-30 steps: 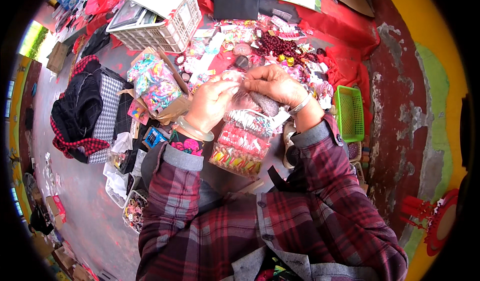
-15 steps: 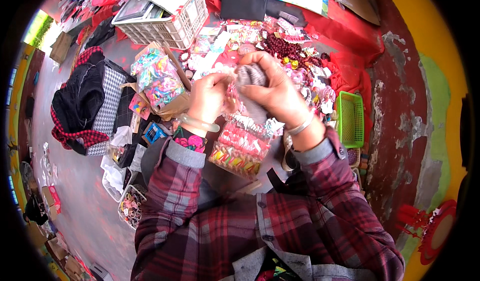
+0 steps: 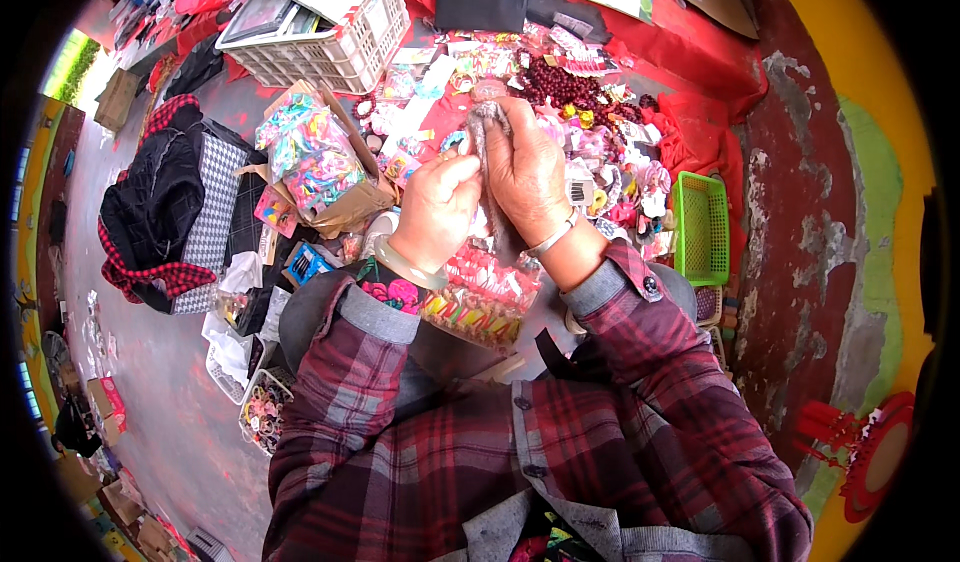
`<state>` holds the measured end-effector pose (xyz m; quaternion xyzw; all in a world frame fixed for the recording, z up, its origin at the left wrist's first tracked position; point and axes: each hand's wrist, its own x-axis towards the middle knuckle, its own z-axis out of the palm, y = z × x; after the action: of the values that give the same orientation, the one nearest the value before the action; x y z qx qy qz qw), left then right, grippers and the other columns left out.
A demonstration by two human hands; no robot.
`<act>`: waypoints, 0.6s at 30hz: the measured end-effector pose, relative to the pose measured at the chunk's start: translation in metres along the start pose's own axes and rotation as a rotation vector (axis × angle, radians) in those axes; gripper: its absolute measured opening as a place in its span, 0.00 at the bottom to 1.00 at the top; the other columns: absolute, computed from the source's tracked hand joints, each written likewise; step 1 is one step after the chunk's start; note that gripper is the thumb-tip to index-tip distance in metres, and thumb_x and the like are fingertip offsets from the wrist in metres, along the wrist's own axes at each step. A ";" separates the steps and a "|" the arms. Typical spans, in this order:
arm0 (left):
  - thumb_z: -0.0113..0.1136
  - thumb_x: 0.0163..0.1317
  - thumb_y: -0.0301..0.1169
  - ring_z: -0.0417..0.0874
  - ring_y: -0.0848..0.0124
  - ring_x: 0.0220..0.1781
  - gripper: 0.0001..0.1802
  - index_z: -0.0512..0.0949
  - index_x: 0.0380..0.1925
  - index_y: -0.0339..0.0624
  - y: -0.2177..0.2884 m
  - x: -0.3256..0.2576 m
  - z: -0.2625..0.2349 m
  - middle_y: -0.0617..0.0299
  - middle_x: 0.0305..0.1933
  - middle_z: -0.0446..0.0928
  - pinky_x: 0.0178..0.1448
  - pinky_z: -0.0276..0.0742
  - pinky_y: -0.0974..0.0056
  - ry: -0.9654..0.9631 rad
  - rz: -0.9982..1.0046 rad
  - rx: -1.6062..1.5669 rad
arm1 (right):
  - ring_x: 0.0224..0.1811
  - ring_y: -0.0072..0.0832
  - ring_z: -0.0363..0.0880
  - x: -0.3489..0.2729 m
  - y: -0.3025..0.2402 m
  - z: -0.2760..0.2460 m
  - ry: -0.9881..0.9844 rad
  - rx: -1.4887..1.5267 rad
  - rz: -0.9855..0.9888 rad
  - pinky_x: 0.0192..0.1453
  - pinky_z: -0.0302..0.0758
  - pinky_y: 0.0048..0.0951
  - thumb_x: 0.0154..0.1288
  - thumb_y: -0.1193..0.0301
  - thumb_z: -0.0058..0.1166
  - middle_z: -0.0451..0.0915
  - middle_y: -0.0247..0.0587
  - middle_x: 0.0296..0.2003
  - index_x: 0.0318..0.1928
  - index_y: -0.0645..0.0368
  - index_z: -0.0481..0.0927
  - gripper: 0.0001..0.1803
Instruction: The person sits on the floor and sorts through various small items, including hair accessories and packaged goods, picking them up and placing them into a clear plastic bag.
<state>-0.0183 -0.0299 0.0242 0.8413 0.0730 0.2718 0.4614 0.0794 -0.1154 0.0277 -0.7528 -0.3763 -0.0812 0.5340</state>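
Note:
A strip of soft grey knitted cloth (image 3: 488, 112) stands up between my hands, and its lower end hangs down beside my right wrist. My right hand (image 3: 528, 174) is closed round its upper part, with the fingers bent over it. Against the cloth's left side, my left hand (image 3: 432, 214) is closed, thumb on top; what its fingers pinch is hidden. Directly below lies a clear pack (image 3: 480, 307) of small red, white and yellow pieces, partly covered by my hands.
Beads, hair ornaments and small packets crowd the red-covered table (image 3: 700, 127) ahead. A box (image 3: 355, 207) of colourful bagged pieces stands left, below a white crate (image 3: 365, 52). A green basket (image 3: 702, 232) is right. Dark clothing (image 3: 160, 202) lies far left, near small baskets (image 3: 265, 407).
My right hand has turned and its fingers now fold over the cloth, which was bunched and is now drawn upright. My left hand has come lower and closed tighter.

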 end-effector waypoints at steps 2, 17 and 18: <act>0.50 0.54 0.17 0.72 0.69 0.25 0.05 0.74 0.30 0.31 0.003 -0.002 0.001 0.58 0.23 0.70 0.29 0.67 0.67 0.016 0.006 -0.049 | 0.27 0.51 0.77 0.002 -0.004 -0.004 0.021 -0.036 -0.009 0.29 0.72 0.45 0.61 0.72 0.49 0.77 0.54 0.24 0.42 0.58 0.73 0.09; 0.52 0.54 0.18 0.80 0.56 0.43 0.12 0.78 0.40 0.34 0.010 -0.006 0.005 0.48 0.42 0.77 0.47 0.76 0.62 -0.105 0.164 -0.029 | 0.25 0.35 0.79 0.021 0.048 -0.013 -0.006 -0.117 0.288 0.32 0.74 0.31 0.57 0.73 0.53 0.79 0.52 0.28 0.39 0.63 0.77 0.09; 0.52 0.55 0.18 0.80 0.56 0.44 0.13 0.78 0.41 0.35 0.012 -0.003 0.005 0.48 0.42 0.77 0.48 0.76 0.63 -0.114 0.177 -0.045 | 0.22 0.27 0.77 0.021 0.070 -0.013 0.022 -0.071 0.233 0.28 0.74 0.27 0.60 0.73 0.52 0.80 0.42 0.26 0.40 0.61 0.77 0.08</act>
<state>-0.0200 -0.0412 0.0302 0.8480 -0.0340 0.2646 0.4580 0.1429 -0.1268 -0.0079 -0.8088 -0.2774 -0.0401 0.5171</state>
